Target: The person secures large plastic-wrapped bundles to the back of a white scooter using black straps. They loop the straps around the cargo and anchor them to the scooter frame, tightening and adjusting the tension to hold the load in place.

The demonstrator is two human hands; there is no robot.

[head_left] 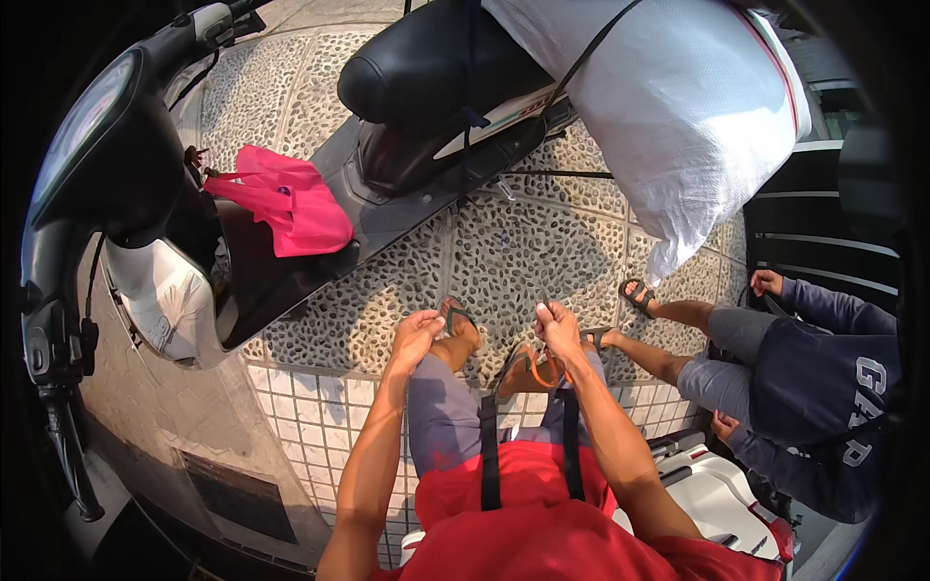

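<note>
My left hand (418,334) is closed in a pinch in front of my knees; anything between its fingers is too small to make out. Level with it and to the right, my right hand (559,332) is closed too. A thin orange loop (549,370) hangs under its palm, apparently held in it. Ahead stands a scooter with a black seat (426,77). A large white woven sack (678,116) rests behind the seat, with a black strap (603,39) across it. A bright pink bag (286,201) hangs by its handles below the handlebar, over the footboard.
To the right sits another person in a dark sweatshirt (819,387) and grey shorts, legs reaching toward my feet. A white scooter (712,489) is beside me. Pebbled paving (387,290) meets square tiles (300,397). The handlebar (63,387) juts in at left.
</note>
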